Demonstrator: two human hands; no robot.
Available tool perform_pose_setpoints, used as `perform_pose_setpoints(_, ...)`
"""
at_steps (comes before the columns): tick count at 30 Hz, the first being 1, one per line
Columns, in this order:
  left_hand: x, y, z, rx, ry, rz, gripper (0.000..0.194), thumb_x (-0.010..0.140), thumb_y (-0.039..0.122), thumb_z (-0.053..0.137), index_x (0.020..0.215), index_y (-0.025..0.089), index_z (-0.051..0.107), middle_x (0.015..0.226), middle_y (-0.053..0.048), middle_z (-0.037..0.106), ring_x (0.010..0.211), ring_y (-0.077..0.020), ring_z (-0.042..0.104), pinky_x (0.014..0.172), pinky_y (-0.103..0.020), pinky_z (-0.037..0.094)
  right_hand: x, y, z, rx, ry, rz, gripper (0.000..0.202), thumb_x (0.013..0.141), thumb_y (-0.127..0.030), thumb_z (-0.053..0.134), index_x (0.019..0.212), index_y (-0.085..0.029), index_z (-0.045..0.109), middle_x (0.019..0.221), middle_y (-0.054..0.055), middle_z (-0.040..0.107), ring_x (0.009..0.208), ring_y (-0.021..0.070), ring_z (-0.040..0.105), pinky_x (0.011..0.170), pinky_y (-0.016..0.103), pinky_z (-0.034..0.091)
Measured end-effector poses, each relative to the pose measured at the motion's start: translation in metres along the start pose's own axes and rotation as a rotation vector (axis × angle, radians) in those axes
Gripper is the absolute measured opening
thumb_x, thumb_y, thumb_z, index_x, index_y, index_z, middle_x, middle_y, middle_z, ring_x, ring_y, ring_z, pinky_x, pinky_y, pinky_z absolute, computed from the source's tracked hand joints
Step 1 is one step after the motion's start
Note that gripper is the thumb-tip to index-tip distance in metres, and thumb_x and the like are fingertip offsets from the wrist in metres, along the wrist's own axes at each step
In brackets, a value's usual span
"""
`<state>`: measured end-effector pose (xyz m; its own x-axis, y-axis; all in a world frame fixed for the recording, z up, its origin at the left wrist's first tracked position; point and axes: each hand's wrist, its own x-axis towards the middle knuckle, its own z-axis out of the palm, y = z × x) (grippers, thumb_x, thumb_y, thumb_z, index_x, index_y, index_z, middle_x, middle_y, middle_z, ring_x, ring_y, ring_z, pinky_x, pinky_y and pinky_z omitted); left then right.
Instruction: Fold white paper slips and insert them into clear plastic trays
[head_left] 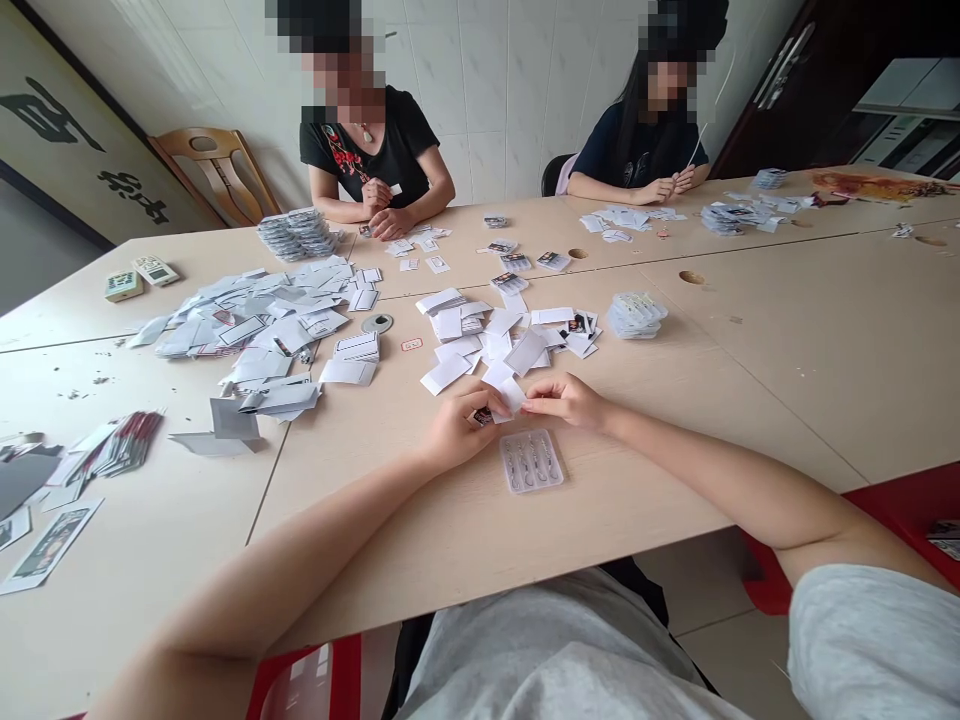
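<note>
My left hand is closed on a small printed card, whose dark face shows between the fingers. A white paper card spans the gap between my two hands. Its right edge is pinched in the fingertips of my right hand. Just below the hands lies a clear plastic box with several fishing hooks in a row of compartments. Beyond my hands spreads a loose pile of white cards, a few with dark printed faces.
A stack of clear boxes stands to the right. A large paper heap, a tape roll and red-edged cards lie left. Two people sit across the table, with small filled boxes between us.
</note>
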<state>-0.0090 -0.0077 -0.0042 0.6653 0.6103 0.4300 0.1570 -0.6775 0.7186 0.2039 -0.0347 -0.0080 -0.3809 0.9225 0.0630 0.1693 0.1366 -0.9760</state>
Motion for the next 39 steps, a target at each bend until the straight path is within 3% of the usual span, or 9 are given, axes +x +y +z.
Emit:
perform_pose_setpoints(23,0.0013,-0.0011,-0.0014,-0.050,-0.008,0.060,0.023,0.069,-0.002,0.049,0.074,0.017,0.062,0.082,-0.004,0.061,0.081,-0.0141,0.058,0.073,-0.028,0.048,0.0021,-0.0006,-0.0030,0.090,0.030,0.022,0.021,0.072,-0.032,0.064,0.063,-0.013,0.063,0.065,0.002,0.061,0.067,0.0144,0.055,0.065,0.026,0.041)
perform_pose_setpoints(29,0.0020,0.0014,-0.0008,-0.052,0.013,0.057,0.025,0.069,-0.002,0.046,0.071,0.017,0.062,0.079,-0.004,0.061,0.076,-0.0133,0.058,0.066,-0.026,0.048,0.0033,0.0021,-0.0038,0.135,0.034,0.048,0.021,0.071,-0.034,0.065,0.065,-0.013,0.065,0.065,0.002,0.061,0.069,0.0152,0.056,0.069,0.028,0.044)
perform_pose_setpoints(39,0.0015,-0.0003,-0.0019,-0.052,0.010,0.049,0.028,0.065,-0.004,0.042,0.067,0.017,0.061,0.078,-0.004,0.061,0.076,-0.0133,0.058,0.069,-0.028,0.048,0.0039,-0.0001,-0.0049,0.126,0.068,0.044,0.020,0.070,-0.032,0.065,0.062,-0.014,0.065,0.063,0.002,0.061,0.066,0.0140,0.054,0.064,0.027,0.041)
